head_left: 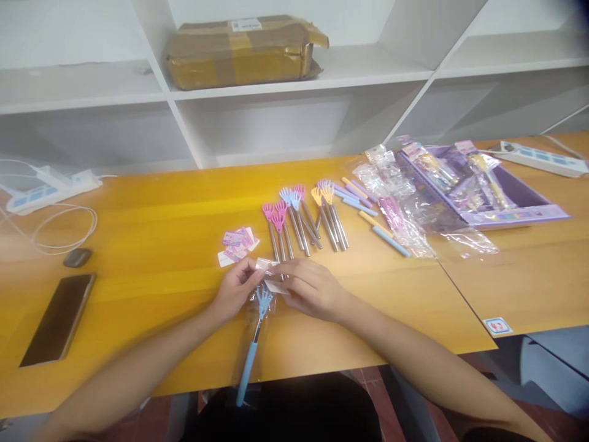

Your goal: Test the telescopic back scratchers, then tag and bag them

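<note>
1. My left hand [234, 291] is closed in a pinch, thumb against fingers, on the top of a clear bag [265, 264].
2. My right hand [317, 290] is bent inward just beside it, its fingers nearly together at the bag's mouth and gripping a small white card [276, 286]; the thumb is mostly hidden from me.
3. Inside the bag lies a blue back scratcher [247, 373], claw end near my fingers, its handle pointing towards me and reaching past the front edge of the worktop [184, 227].
4. Just beyond my left hand I have a loose pile of printed cards [235, 242].
5. Ahead of my right hand lie the pink scratchers [278, 220], blue-headed scratchers [294, 201] and yellow scratchers [326, 196], metal shafts towards me.
6. To their right are coloured tubes [391, 240], then crumpled clear packaging [386, 175] touching a purple box [515, 216] with packed pieces in it.
7. Well off to my left lie a phone [57, 319] and a small black case [76, 258].
</note>
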`<state>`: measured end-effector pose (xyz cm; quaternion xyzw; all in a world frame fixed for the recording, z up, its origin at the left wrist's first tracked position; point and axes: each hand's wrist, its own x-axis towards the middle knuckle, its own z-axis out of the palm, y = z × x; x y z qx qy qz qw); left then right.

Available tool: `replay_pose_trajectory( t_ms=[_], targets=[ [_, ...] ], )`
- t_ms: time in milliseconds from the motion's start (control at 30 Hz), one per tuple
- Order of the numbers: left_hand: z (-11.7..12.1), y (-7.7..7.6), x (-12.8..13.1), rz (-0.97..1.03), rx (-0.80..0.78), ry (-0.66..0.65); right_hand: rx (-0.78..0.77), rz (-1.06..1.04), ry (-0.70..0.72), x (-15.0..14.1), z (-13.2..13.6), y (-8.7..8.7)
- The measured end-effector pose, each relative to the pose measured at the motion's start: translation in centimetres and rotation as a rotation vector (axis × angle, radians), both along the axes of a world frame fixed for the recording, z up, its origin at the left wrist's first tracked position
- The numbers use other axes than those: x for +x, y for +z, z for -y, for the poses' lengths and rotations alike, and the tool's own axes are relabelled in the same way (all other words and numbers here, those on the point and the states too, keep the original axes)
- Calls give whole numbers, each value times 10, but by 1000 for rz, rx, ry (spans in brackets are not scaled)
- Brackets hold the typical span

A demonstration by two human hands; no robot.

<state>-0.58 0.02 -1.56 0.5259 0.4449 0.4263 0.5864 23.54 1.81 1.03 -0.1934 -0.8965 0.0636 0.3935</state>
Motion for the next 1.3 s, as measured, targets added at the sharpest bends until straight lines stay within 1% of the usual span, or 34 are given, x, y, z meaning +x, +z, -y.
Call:
replay_pose_trajectory(
  t_ms=[133, 367, 467, 567, 667, 767, 900, 1033, 1300],
  targets=[
    [0, 0, 0, -19, 9, -5, -32, -23, 6, -3, 0, 0],
    [-1, 6, 2, 6, 65, -88, -95, -74, 6, -7, 4, -3],
    [-1, 8, 3, 28, 52, -90, -133, -93, 17, -7, 5, -3],
    [-1, 8, 2, 4, 54, -87, -184, -127, 19, -6, 5, -2],
    [-1, 9, 2, -19, 60, -95, -298, -210, 28, -6, 4, -3],
    [-1, 9, 1, -13, 53, -103, -467, -296, 33, -6, 5, -4],
    [-1, 8, 1, -8, 58, -118, -641, -365, -2, -6, 6, -3],
    [-1, 9, 2, 24, 64, -112, -713, -383, -45, -6, 6, -3],
    [-1, 9, 2, 6, 81, -103, -772, -402, -123, -5, 6, -7]
  ],
)
